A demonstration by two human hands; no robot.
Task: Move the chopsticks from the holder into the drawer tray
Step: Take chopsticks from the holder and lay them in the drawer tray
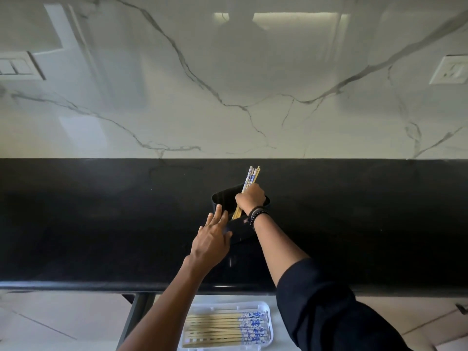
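Mostly done, I judge: chopsticks [220, 325] lie in the near tray [228, 305]; right hand [250, 198] fingers clasp a bundle [250, 177] standing in the holder [222, 196] on the desk [101, 224], left hand [212, 234] straight-fingered against it; that bundle remains to move.

Tan chopsticks [249, 182] with blue-and-white patterned tops, black holder [228, 196], white tray [266, 309], black counter [101, 224].

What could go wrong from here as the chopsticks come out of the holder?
The right hand grips several chopsticks as one bundle; one could slip out during the lift.
The holder is steadied only by the left hand's straight fingers, so it might tip.
The tray below already looks nearly full.
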